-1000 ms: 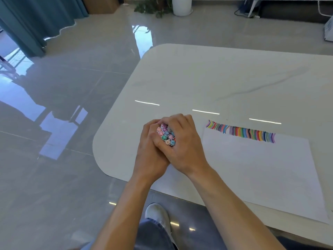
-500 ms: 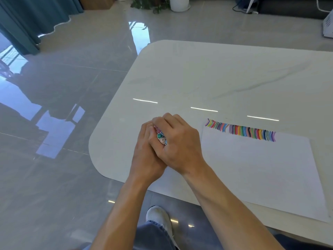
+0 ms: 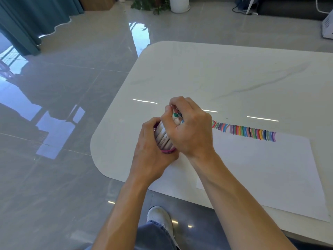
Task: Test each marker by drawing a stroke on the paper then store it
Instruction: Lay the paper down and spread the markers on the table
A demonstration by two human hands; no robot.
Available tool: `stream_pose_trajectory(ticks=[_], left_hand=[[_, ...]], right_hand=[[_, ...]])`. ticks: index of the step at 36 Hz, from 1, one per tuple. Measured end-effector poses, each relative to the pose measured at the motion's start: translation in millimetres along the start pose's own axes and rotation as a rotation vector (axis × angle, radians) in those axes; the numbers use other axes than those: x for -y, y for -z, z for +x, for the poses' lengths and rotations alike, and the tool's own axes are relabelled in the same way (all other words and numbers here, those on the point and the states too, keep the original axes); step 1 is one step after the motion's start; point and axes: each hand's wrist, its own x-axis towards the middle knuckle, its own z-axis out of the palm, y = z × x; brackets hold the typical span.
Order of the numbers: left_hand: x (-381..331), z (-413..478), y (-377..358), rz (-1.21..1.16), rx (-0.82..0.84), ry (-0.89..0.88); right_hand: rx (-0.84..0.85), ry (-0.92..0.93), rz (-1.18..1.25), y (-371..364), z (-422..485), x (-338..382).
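A bundle of several markers (image 3: 164, 136) with white barrels and coloured caps is held between both hands above the table's left part. My left hand (image 3: 151, 152) grips the lower end of the bundle from below. My right hand (image 3: 189, 130) curls over the upper end, with a few cap ends showing between its fingers. The white paper (image 3: 261, 170) lies to the right, with a row of several coloured strokes (image 3: 245, 131) along its far edge.
The white marble table (image 3: 216, 78) has a rounded near-left corner and ends just in front of my wrists. Glossy grey floor lies to the left, with a teal curtain (image 3: 27, 24) and a potted plant (image 3: 178, 4) further off. My shoe (image 3: 158, 215) shows below.
The bundle has tilted from standing on end to leaning away from me, so its barrels now show. My right hand has slid up over the cap ends.
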Motion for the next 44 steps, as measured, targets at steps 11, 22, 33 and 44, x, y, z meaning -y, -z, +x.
stream_pose_trajectory(ticks=[11, 22, 33, 44], left_hand=[[2.9, 0.6, 0.7, 0.034, -0.008, -0.025], [6.6, 6.5, 9.8, 0.08, -0.035, 0.034], [5.0, 7.2, 15.5, 0.208, -0.125, -0.02], [-18.2, -12.3, -32.3, 0.309, -0.165, -0.572]], right_hand=[[-0.096, -0.173, 0.119, 16.9, 16.7, -5.8], [-0.249, -0.637, 0.309, 43.4, 18.3, -42.0], [-0.13, -0.879, 0.228, 41.9, -25.2, -75.4], [0.009, -0.921, 0.105, 16.0, -34.5, -63.4]])
